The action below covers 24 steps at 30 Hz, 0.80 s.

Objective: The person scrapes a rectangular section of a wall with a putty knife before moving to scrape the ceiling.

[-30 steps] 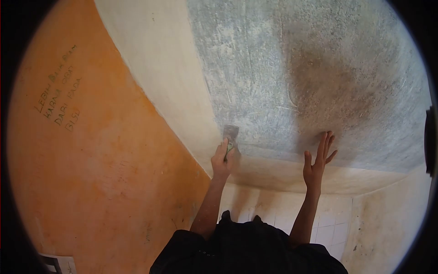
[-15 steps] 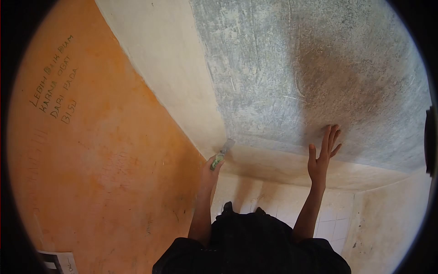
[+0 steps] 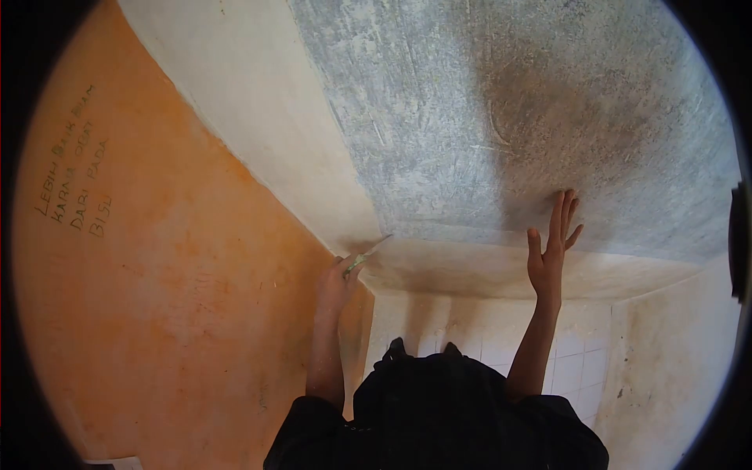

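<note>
I see the left hand [image 3: 337,283] closed around the scraper [image 3: 361,259], which is between the orange wall [image 3: 180,313] and the grey patch [image 3: 392,133], its tip near the lower corner of this patch. The right hand [image 3: 547,262] is stretched flat, fingers [image 3: 556,219] a little apart, holding nothing; if it touches the patch, I cannot tell

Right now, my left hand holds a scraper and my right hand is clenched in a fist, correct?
Not quite: your right hand is open, not clenched, as the head view shows. Your left hand does hold a scraper.
</note>
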Tool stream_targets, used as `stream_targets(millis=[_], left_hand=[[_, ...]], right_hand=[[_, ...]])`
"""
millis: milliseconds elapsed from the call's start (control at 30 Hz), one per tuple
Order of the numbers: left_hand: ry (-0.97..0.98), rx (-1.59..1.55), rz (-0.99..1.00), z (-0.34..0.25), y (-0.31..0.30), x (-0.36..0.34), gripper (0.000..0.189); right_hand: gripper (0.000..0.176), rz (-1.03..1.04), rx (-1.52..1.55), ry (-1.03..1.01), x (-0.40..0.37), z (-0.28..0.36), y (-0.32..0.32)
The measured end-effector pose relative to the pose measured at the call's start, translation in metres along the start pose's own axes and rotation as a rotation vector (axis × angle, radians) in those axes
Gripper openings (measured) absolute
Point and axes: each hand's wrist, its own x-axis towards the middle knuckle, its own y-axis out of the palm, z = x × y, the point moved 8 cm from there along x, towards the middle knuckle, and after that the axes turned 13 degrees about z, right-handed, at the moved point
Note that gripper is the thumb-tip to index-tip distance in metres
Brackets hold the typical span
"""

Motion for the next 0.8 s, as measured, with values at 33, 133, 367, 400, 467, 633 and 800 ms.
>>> stream_targets(millis=[33, 133, 367, 400, 467, 633, 800], left_hand=[[-0.002, 0.007, -0.013, -0.001, -0.002, -0.002, 0.029], [-0.035, 0.064, -0.027, 0.000, -0.003, 0.000, 0.028], [-0.019, -0.024, -0.067, 0.004, -0.002, -0.003, 0.027], [0.004, 0.015, -0.027, -0.003, 0.010, 0.001, 0.027], [0.031, 0.053, 0.016, -0.006, 0.013, 0.002, 0.027], [-0.006, -0.012, -0.065, 0.005, 0.009, 0.000, 0.028], [0.023, -0.086, -0.076, 0.004, 0.012, -0.008, 0.027]], right_hand=[[0.071, -0.002, -0.005, 0.008, -0.001, -0.001, -0.001], [0.071, 0.001, -0.006, 0.010, -0.001, -0.001, 0.001], [0.072, -0.010, -0.002, 0.030, 0.001, 0.002, 0.003], [0.072, -0.007, 0.004, 0.033, -0.001, 0.002, 0.004], [0.072, -0.002, 0.004, 0.038, -0.001, 0.004, 0.006], [0.073, 0.017, -0.006, 0.048, -0.003, -0.002, 0.000], [0.073, -0.009, -0.002, 0.035, -0.003, 0.004, 0.006]])
